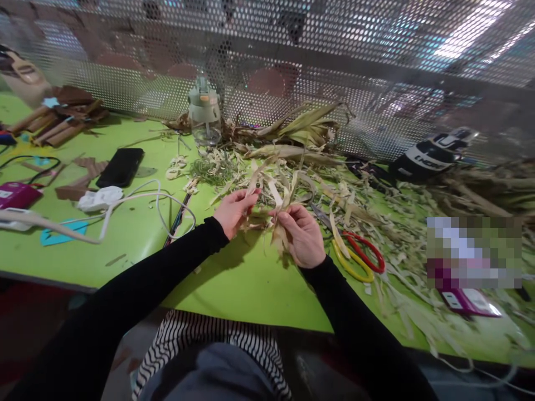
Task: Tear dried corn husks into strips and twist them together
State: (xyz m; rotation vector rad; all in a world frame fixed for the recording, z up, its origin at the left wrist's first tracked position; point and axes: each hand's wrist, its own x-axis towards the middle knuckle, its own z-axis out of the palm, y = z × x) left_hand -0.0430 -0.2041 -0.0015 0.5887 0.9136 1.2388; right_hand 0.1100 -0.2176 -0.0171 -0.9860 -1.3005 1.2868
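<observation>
Above the green table, my right hand (304, 234) is closed around a bunch of pale dried corn husk strips (281, 236), whose ends fan out upward and below the fingers. My left hand (237, 211) sits just to the left, fingers pinched together on a thin piece of husk (254, 184). A small dark spot shows at its fingertips, too small to name. Scissors (355, 256) with one red and one yellow handle lie right of my right hand, their blades partly covered by husk. Shredded husk (317, 184) is spread behind both hands.
A clear bottle (204, 114) and larger husk leaves (307, 131) stand along the perforated metal panel (267, 61). At left lie a black phone (120, 167), a white plug with cable (100, 199) and brown rolls (58, 123). A dark bottle (432, 156) lies tilted at right.
</observation>
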